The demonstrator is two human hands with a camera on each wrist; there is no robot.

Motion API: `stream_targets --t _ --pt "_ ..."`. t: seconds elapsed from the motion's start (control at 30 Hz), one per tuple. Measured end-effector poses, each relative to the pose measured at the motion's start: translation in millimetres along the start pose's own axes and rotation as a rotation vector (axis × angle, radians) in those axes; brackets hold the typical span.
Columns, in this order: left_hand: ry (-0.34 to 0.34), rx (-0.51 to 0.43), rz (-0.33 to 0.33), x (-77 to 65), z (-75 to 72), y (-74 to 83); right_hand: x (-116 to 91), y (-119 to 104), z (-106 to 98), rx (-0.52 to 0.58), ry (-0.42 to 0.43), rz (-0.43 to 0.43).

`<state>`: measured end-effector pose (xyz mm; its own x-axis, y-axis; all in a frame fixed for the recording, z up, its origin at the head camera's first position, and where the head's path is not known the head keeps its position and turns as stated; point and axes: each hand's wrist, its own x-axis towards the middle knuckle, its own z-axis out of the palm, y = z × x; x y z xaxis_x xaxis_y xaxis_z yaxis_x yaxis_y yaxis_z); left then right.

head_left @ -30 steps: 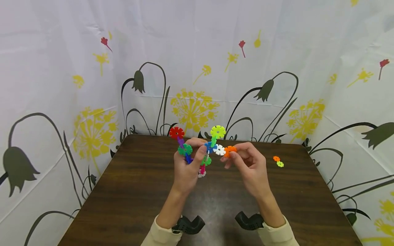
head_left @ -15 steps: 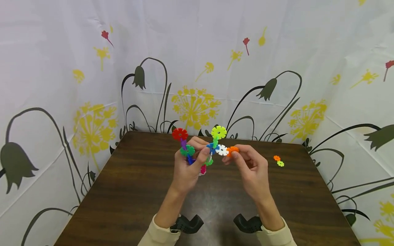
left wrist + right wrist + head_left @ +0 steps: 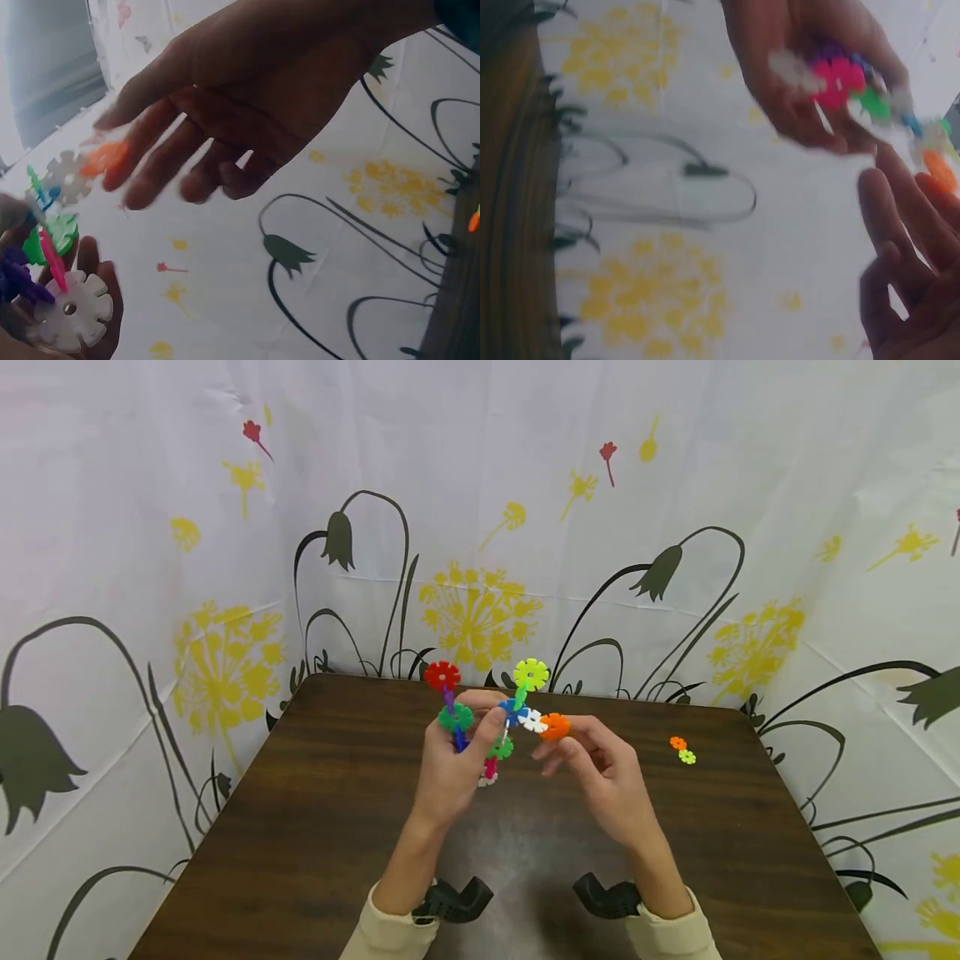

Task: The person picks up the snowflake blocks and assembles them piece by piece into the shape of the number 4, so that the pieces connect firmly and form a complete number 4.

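In the head view my left hand [image 3: 450, 768] grips a construction of linked, notched plastic discs. A red disc [image 3: 442, 676] and a yellow disc [image 3: 531, 674] stick up from it, and a blue disc [image 3: 513, 712] sits by the thumb. At its right end a white disc [image 3: 533, 720] joins an orange disc [image 3: 556, 727]. My right hand [image 3: 611, 785] is at the orange disc, its index finger close behind it and its thumb just below. The left wrist view shows its fingers fairly straight and spread. A pink disc [image 3: 52, 259] and a whitish disc [image 3: 75, 315] hang lower.
An orange disc [image 3: 678, 743] and a yellow-green disc [image 3: 687, 757] lie together on the dark wooden table [image 3: 315, 827], to the right. Behind the table hangs a white curtain [image 3: 480, 468] printed with flowers.
The right thumb has come down off the orange disc, where it pinched earlier. The orange disc now shows more of its face. The left hand keeps its grip, almost in place.
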<state>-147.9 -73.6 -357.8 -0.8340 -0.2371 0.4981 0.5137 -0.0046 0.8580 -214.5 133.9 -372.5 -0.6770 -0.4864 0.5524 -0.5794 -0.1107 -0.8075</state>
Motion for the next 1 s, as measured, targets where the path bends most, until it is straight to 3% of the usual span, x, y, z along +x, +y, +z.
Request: stream_targets --t 0.13,0.3,0.47,0.57,0.7,0.83,1.0 --pt "-0.008 -0.038 -0.136 -3.1 -2.3 -7.1 -3.0 37.7 -46.0 -0.143 -0.029 0.155" --pt "-0.097 0.004 -0.254 -7.5 -8.1 -6.5 -20.7 104.3 -124.3 -0.366 0.014 0.462" --pt "-0.163 -0.013 -0.35 -15.5 -17.3 -7.9 -50.6 160.0 -178.7 -0.441 0.111 0.712" --pt "-0.163 -0.02 -0.374 -21.7 -24.2 -9.8 -66.5 192.3 -190.4 -0.483 0.154 0.835" --pt "-0.182 -0.008 -0.364 -24.7 -28.0 -11.8 -77.3 220.9 -193.9 -0.602 0.166 0.923" --pt "-0.215 -0.015 -0.331 -21.2 -25.5 -15.1 -72.4 229.0 -195.5 -0.691 0.184 0.969" --pt "-0.266 -0.035 -0.296 -15.7 -19.3 -18.8 -64.3 225.0 -201.7 -0.746 0.2 1.094"
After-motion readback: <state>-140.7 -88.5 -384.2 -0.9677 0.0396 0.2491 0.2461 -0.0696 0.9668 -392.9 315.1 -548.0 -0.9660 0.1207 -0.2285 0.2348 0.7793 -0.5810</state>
